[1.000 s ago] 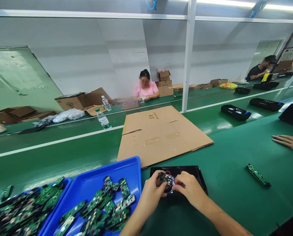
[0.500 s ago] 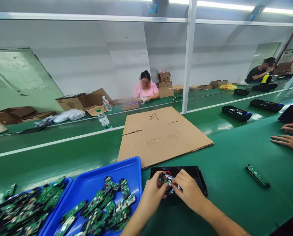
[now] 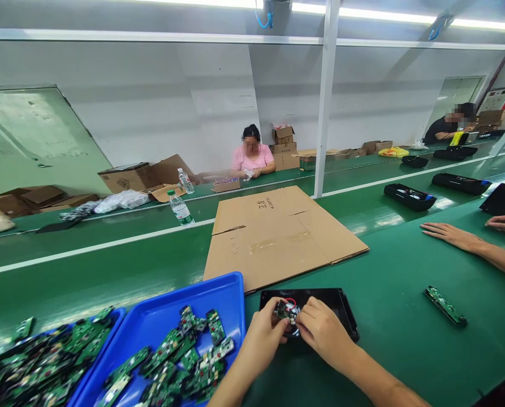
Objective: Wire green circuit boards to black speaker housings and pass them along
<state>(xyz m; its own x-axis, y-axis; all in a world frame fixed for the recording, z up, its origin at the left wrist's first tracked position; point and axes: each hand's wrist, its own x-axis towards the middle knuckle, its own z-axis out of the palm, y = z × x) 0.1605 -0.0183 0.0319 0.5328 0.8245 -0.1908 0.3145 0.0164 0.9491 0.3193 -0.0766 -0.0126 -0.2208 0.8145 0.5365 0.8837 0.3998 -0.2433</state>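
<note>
My left hand (image 3: 266, 330) is closed on a small green circuit board (image 3: 283, 311), held above a black plastic housing (image 3: 335, 305). A red wire (image 3: 290, 301) loops up behind the board. My right hand (image 3: 323, 328) meets the board from the right with its fingers pinched at the board's edge; whatever lies between those fingertips is too small to make out. Under the hands, a round silvery part (image 3: 293, 330) shows inside the housing, partly covered by my fingers.
To the left, a blue tray (image 3: 184, 288) and another beside it carry many circuit boards. Flattened cardboard (image 3: 277, 243) lies ahead. One loose circuit board (image 3: 445, 306) rests at right, near a co-worker's hand (image 3: 451, 234). Black housings (image 3: 410, 196) and a water bottle (image 3: 180, 209) stand farther off.
A co-worker's hand at the right has reached leftward over the table. My own hands stay nearly in place, with the fingers still at the board.
</note>
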